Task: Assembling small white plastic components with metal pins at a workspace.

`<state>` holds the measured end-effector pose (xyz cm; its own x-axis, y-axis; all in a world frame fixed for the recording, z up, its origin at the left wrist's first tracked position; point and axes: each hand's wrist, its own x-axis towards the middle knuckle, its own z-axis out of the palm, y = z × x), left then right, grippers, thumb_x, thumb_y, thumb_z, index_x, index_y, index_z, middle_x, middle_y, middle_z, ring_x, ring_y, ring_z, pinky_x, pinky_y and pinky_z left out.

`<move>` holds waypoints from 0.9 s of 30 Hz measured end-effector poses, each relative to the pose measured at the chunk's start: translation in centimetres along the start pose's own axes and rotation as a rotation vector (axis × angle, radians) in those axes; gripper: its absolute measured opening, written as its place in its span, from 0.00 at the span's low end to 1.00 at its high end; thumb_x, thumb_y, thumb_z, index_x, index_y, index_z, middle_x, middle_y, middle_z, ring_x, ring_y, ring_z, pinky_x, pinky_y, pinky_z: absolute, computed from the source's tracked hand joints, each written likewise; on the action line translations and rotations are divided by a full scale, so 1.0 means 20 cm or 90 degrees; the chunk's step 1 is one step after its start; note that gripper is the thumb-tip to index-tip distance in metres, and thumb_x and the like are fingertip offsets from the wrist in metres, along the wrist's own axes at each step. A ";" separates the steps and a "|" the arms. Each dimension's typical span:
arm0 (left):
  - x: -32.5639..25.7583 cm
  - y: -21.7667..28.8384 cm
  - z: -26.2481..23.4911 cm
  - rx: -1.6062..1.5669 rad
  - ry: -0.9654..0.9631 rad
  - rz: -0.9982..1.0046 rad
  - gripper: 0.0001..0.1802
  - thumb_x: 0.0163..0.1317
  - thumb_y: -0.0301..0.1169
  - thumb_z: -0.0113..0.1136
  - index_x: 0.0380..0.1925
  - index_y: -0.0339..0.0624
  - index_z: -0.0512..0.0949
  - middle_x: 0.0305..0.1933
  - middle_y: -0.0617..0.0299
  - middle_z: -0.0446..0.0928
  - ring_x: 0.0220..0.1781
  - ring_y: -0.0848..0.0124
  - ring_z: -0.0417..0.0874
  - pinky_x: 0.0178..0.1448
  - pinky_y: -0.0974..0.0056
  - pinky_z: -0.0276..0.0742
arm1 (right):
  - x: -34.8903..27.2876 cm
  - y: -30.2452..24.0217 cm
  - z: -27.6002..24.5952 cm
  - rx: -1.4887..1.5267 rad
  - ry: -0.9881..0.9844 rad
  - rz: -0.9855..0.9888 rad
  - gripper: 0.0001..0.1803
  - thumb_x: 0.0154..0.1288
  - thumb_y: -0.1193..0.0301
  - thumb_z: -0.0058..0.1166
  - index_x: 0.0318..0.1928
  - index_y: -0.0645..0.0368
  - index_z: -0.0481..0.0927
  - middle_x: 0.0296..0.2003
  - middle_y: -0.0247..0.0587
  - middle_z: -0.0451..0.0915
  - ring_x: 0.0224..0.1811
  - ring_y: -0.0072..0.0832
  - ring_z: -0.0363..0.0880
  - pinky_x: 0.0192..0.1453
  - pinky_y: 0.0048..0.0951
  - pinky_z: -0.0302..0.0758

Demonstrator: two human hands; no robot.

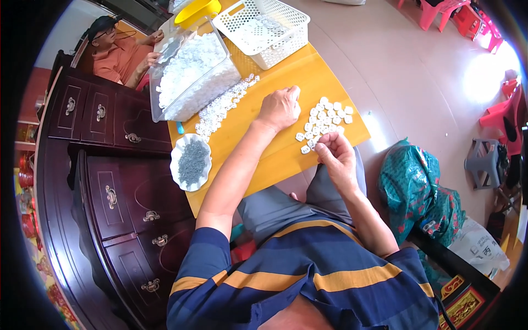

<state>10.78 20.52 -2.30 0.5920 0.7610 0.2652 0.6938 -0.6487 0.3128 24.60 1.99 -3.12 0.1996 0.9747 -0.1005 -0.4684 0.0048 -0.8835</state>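
Your right hand (336,159) sits at centre frame, just below the cluster of small white pieces (325,120); its grip is pinched shut, fingertips drawn together at the lowest pieces of that cluster, though whether one is actually held cannot be told. Your left hand (279,108) rests knuckles-up on the yellow counter (275,159), just left of the same cluster, fingers curled down; what lies under them is hidden.

Further left, a loose trail of white pieces (223,107) runs from the counter's middle toward the clear plastic bin (190,77), which is heaped with more of them. Below that bin, at the counter's left edge, stands a white scalloped dish of small grey parts (191,161). In the upper centre sits a white lattice basket (263,30), with a yellow bowl (197,11) beside it. A second person in an orange shirt (118,55) sits upper left.
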 end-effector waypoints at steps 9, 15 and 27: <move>-0.16 0.06 -0.10 -0.245 0.100 -0.019 0.08 0.61 0.23 0.59 0.36 0.41 0.86 0.31 0.56 0.85 0.31 0.65 0.86 0.36 0.61 0.79 | -0.02 -0.02 0.01 0.001 0.006 0.003 0.06 0.73 0.76 0.60 0.47 0.59 0.77 0.37 0.26 0.79 0.35 0.12 0.75 0.39 0.16 0.74; -0.41 0.11 -0.19 -0.717 -0.043 -0.279 0.06 0.68 0.25 0.62 0.43 0.37 0.83 0.32 0.68 0.81 0.30 0.82 0.78 0.35 0.73 0.76 | -0.01 -0.02 0.04 0.004 0.001 0.033 0.07 0.73 0.74 0.60 0.47 0.57 0.77 0.38 0.26 0.79 0.37 0.12 0.76 0.40 0.16 0.74; -0.73 0.16 -0.23 -0.840 -0.032 -0.311 0.11 0.67 0.21 0.66 0.48 0.37 0.82 0.34 0.69 0.82 0.32 0.84 0.79 0.38 0.76 0.77 | -0.03 0.02 0.11 0.006 -0.072 0.094 0.04 0.73 0.75 0.59 0.44 0.57 0.77 0.34 0.25 0.78 0.35 0.11 0.74 0.39 0.15 0.72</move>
<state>2.48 7.29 -0.87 0.4396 0.8872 -0.1398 -0.0423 0.1760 0.9835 22.30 1.89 -2.40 0.0312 0.9839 -0.1760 -0.4939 -0.1379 -0.8585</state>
